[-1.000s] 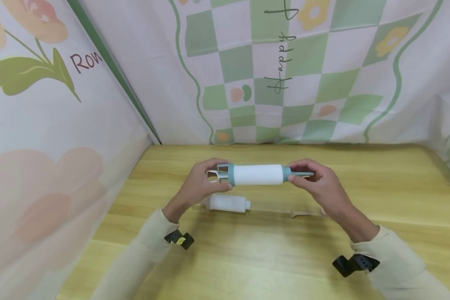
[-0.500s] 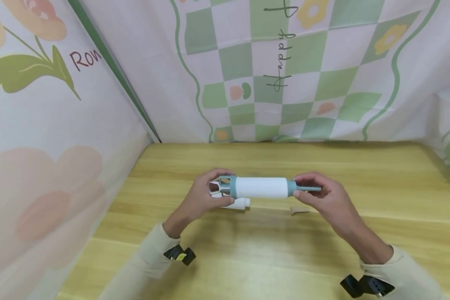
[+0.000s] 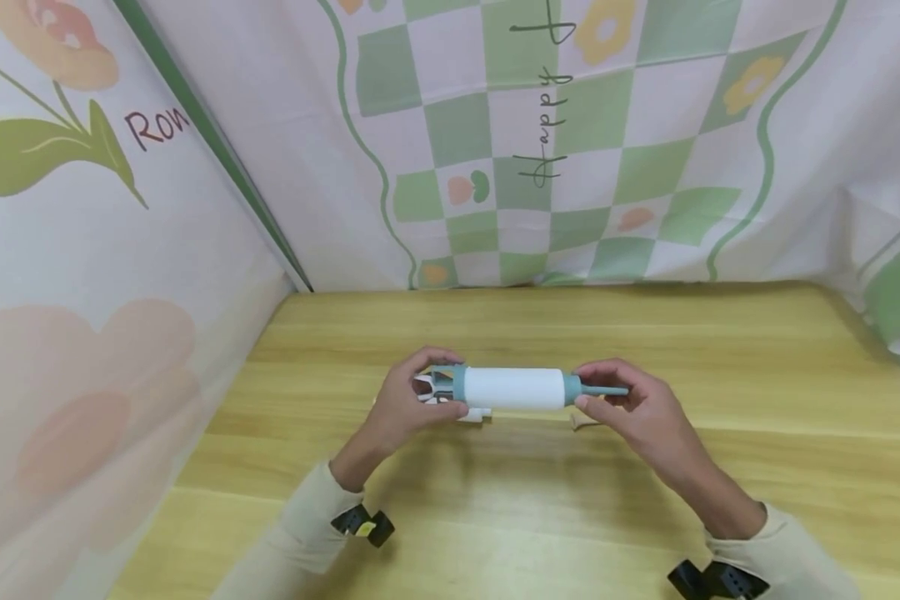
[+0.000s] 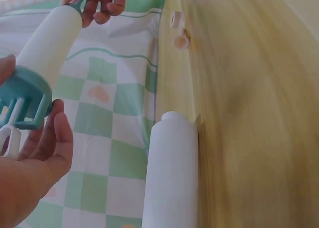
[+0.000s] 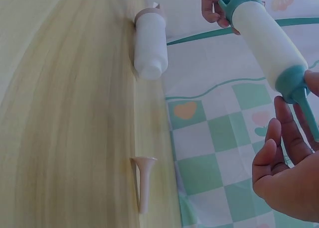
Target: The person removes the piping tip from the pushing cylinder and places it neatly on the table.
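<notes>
A white syringe-like tube [image 3: 515, 388] with teal ends is held level above the table between both hands. My left hand [image 3: 397, 408] grips its open-framed teal collar [image 4: 27, 91], thumb on one side and fingers on the other. A white ring-shaped piece [image 4: 11, 141] pokes out of that collar. At the other end, my right hand [image 3: 648, 421] pinches the teal cap [image 5: 291, 82] at the base of a thin teal nozzle [image 5: 307, 116]. Beneath the left hand lies a second white tube [image 5: 150, 44] with a beige collar, mostly hidden in the head view.
A loose beige nozzle [image 5: 144, 183] with a flared end lies on the wooden table [image 3: 540, 500], below the right hand. Patterned cloth [image 3: 592, 167] hangs behind the table's far edge, and another cloth [image 3: 82, 267] hangs along the left.
Both hands have come lower and nearer in the head view, carrying the teal-ended tube. It now covers more of the second tube. Both grips look the same.
</notes>
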Available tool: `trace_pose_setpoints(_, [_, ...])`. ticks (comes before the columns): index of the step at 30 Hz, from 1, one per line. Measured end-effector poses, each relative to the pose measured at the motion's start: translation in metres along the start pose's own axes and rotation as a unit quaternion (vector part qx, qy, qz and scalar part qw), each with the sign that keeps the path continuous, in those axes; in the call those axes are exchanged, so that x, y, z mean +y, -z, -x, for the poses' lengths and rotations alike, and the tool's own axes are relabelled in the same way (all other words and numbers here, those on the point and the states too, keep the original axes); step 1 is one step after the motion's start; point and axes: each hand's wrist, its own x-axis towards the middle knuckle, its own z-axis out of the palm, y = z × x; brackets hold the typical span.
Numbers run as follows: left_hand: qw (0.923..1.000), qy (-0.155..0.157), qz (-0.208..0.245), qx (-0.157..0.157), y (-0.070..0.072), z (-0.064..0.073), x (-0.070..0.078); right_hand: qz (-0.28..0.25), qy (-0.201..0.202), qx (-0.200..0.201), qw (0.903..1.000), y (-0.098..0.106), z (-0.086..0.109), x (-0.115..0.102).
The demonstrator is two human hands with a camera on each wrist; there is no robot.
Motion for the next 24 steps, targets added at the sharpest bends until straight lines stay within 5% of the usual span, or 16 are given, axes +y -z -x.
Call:
trace_pose_setpoints(9, [0.9986,-0.033,-0.035,0.024,-0.006,0.002,-0.005,0.063,-0.044,-0.004,0.997,-0.004,-0.003,0.0])
trace_pose_setpoints(17, [0.998,-0.051,-0.021,0.032,-0.01,0.003,-0.012,-0.074,-0.095,-0.016,0.9926,-0.003,-0.003,0.002])
trace_pose_setpoints(24, [0.9968,-0.074,-0.006,0.028,-0.013,0.004,-0.02,-0.114,-0.119,-0.017,0.9862,-0.006,-0.002,0.002])
